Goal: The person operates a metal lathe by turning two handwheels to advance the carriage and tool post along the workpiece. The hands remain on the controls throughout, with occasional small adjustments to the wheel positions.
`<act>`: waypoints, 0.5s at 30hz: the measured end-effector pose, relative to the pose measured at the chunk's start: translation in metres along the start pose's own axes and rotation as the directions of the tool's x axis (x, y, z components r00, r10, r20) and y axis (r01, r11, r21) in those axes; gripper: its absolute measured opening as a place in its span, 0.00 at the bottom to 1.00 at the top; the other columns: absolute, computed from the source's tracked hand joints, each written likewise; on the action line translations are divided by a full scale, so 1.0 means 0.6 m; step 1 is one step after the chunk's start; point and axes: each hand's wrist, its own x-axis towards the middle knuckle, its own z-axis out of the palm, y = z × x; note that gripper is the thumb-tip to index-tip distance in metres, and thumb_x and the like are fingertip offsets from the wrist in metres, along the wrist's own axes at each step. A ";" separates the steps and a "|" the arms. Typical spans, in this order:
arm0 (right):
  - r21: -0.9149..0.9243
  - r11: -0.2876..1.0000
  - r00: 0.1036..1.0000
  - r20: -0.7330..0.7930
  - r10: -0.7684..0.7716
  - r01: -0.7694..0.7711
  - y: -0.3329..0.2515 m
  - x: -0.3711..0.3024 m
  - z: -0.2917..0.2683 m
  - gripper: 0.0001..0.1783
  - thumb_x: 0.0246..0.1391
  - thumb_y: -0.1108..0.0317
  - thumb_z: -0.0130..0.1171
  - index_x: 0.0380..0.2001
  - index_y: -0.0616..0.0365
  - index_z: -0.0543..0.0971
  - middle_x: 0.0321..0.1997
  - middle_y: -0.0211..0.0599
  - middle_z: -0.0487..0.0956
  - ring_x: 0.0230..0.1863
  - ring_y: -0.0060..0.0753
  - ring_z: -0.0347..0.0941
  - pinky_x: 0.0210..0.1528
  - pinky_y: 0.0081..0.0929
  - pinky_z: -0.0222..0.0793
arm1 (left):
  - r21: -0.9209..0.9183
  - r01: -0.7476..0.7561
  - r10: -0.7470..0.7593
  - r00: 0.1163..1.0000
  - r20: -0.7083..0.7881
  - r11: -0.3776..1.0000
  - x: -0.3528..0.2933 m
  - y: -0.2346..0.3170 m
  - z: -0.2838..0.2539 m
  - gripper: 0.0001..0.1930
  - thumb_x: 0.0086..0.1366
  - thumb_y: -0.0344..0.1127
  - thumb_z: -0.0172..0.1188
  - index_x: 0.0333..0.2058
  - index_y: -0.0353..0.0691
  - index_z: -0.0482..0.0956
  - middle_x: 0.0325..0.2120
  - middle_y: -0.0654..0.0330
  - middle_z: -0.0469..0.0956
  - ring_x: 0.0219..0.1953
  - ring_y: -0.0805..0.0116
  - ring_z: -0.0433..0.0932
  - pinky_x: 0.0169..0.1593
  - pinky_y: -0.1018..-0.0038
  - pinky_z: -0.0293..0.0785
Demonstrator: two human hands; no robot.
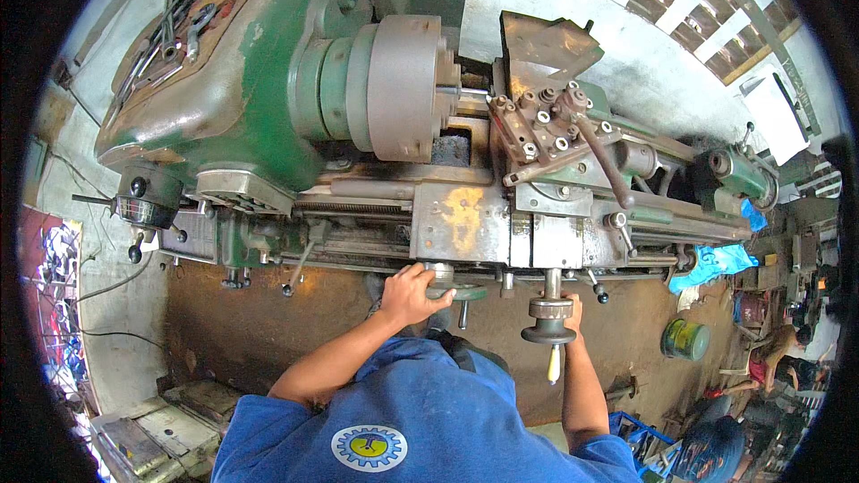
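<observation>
A green and grey metal lathe stretches across the view. My left hand (412,296) is closed on the carriage handwheel (469,292), thumb along its rim. Against the right side of the cross-slide handwheel (548,333) my right hand (574,315) is curled, its fingers partly hidden behind the wheel and dial. That wheel has a pale crank handle (554,364) pointing down. Above, a round chuck (407,88) grips a short shiny bar (474,92). The bar's right end lies close to the tool post (541,125), which has several bolts and a long lever (601,161).
Wrenches and other hand tools (183,31) lie on top of the headstock. The tailstock (738,174) stands at the right end of the bed. A blue cloth (713,266) hangs there, with a green bucket (685,339) on the floor. Other people (771,358) sit at the far right.
</observation>
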 end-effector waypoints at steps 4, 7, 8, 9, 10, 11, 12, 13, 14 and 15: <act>0.038 0.998 0.998 0.033 0.052 -0.053 -0.035 -0.010 -0.017 0.19 0.47 0.61 0.68 0.36 0.67 0.87 0.33 0.60 0.85 0.39 0.55 0.86 0.42 0.42 0.80 | 0.007 0.024 -0.024 0.999 0.036 1.000 0.000 0.001 -0.001 0.30 0.56 0.64 0.66 0.35 0.39 0.86 0.32 0.55 0.79 0.36 0.51 0.84 0.38 0.57 0.81; 0.017 1.000 0.998 -0.052 0.021 -0.021 -0.043 -0.016 -0.018 0.19 0.45 0.61 0.69 0.35 0.66 0.87 0.31 0.59 0.85 0.38 0.54 0.87 0.41 0.42 0.79 | -0.003 0.032 -0.032 0.999 0.014 0.999 -0.001 0.001 0.000 0.30 0.57 0.64 0.66 0.36 0.38 0.86 0.32 0.55 0.79 0.37 0.51 0.84 0.38 0.56 0.81; 0.030 1.000 0.999 -0.038 0.009 -0.008 -0.041 -0.016 -0.016 0.19 0.45 0.61 0.69 0.35 0.66 0.87 0.31 0.59 0.85 0.38 0.54 0.87 0.41 0.42 0.80 | -0.010 0.017 -0.017 1.000 -0.011 1.000 -0.001 0.001 0.000 0.30 0.57 0.64 0.66 0.36 0.38 0.86 0.32 0.55 0.79 0.37 0.51 0.84 0.38 0.57 0.81; 0.043 0.999 1.000 -0.025 -0.004 0.005 -0.037 -0.013 -0.012 0.19 0.45 0.61 0.69 0.35 0.66 0.87 0.31 0.58 0.85 0.38 0.54 0.87 0.41 0.42 0.80 | -0.016 0.014 -0.014 1.000 -0.016 1.000 -0.001 0.001 0.001 0.29 0.57 0.64 0.66 0.36 0.38 0.86 0.32 0.55 0.80 0.37 0.51 0.84 0.38 0.57 0.81; 0.056 0.998 1.000 -0.012 -0.016 0.017 -0.032 -0.011 -0.009 0.19 0.44 0.61 0.70 0.35 0.66 0.87 0.31 0.58 0.85 0.38 0.54 0.87 0.40 0.42 0.80 | -0.021 0.011 -0.012 1.000 -0.021 1.000 -0.001 0.000 0.001 0.29 0.57 0.64 0.67 0.36 0.38 0.86 0.32 0.55 0.80 0.37 0.51 0.84 0.38 0.57 0.81; 0.058 0.998 0.999 -0.036 -0.030 0.032 -0.025 -0.009 -0.005 0.18 0.44 0.61 0.70 0.35 0.66 0.87 0.31 0.58 0.86 0.38 0.54 0.87 0.40 0.42 0.80 | -0.021 0.009 -0.010 1.000 -0.023 1.000 -0.001 0.000 0.001 0.29 0.57 0.64 0.67 0.36 0.38 0.86 0.32 0.55 0.80 0.37 0.51 0.84 0.38 0.57 0.81; 0.059 0.997 0.997 -0.059 -0.044 0.047 -0.020 -0.006 -0.002 0.18 0.45 0.61 0.70 0.35 0.66 0.87 0.31 0.58 0.86 0.37 0.53 0.87 0.40 0.42 0.80 | -0.021 0.008 -0.008 1.000 -0.024 1.000 -0.002 0.000 0.001 0.29 0.57 0.64 0.67 0.36 0.38 0.86 0.32 0.54 0.80 0.37 0.50 0.84 0.39 0.57 0.81; 0.042 0.999 0.997 -0.075 0.007 -0.004 -0.014 -0.006 0.001 0.18 0.45 0.61 0.70 0.35 0.66 0.87 0.31 0.58 0.86 0.37 0.53 0.87 0.40 0.42 0.80 | -0.020 0.016 -0.016 1.000 -0.009 1.000 -0.002 0.000 0.000 0.29 0.57 0.63 0.67 0.36 0.38 0.86 0.32 0.54 0.80 0.37 0.50 0.84 0.39 0.56 0.81; 0.059 0.995 0.992 -0.107 -0.070 0.077 -0.011 -0.006 0.002 0.19 0.45 0.61 0.70 0.36 0.65 0.87 0.31 0.58 0.86 0.38 0.53 0.87 0.41 0.42 0.80 | -0.019 0.008 -0.009 1.000 -0.018 1.000 -0.002 -0.001 0.000 0.29 0.57 0.63 0.67 0.35 0.38 0.86 0.32 0.54 0.80 0.37 0.50 0.84 0.39 0.56 0.81; 0.058 0.994 0.988 -0.131 -0.083 0.091 -0.009 -0.007 0.003 0.19 0.45 0.60 0.70 0.36 0.65 0.87 0.31 0.58 0.86 0.38 0.53 0.87 0.41 0.42 0.80 | -0.018 0.010 -0.010 1.000 -0.012 1.000 -0.002 -0.001 0.000 0.29 0.57 0.63 0.67 0.35 0.38 0.86 0.32 0.54 0.79 0.37 0.50 0.84 0.39 0.56 0.81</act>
